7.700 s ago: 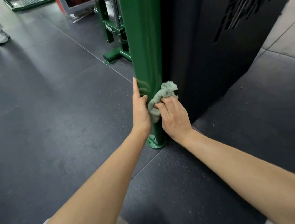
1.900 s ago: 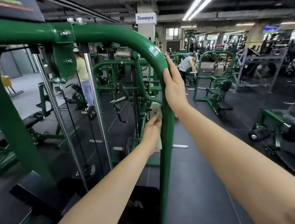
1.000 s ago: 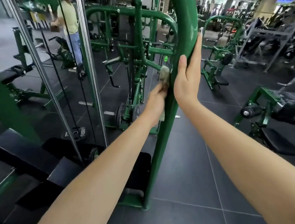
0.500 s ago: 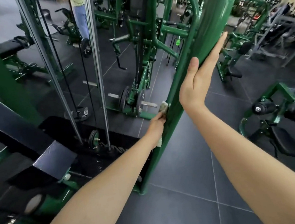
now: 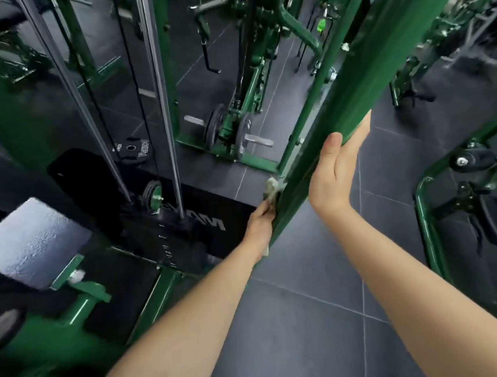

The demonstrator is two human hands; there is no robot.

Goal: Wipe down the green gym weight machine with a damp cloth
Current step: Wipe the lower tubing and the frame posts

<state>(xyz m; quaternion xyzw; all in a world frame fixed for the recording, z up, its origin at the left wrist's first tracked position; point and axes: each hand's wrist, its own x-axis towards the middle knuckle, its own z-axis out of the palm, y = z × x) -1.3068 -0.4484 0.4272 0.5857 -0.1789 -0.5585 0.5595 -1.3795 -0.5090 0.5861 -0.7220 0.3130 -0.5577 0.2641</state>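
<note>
Lower down the green post [image 5: 349, 89] than half a second ago, your left hand [image 5: 260, 221] is sliding the cloth [image 5: 271, 187] along its left side. Its fingers are tucked behind the post, so you are seeing only a crumpled tuft above the knuckles; the grip itself is mostly hidden, seemingly curled round the cloth. Your right hand [image 5: 334, 170] is bracing the post's right side, fingers straight, tips partly cut off behind it.
</note>
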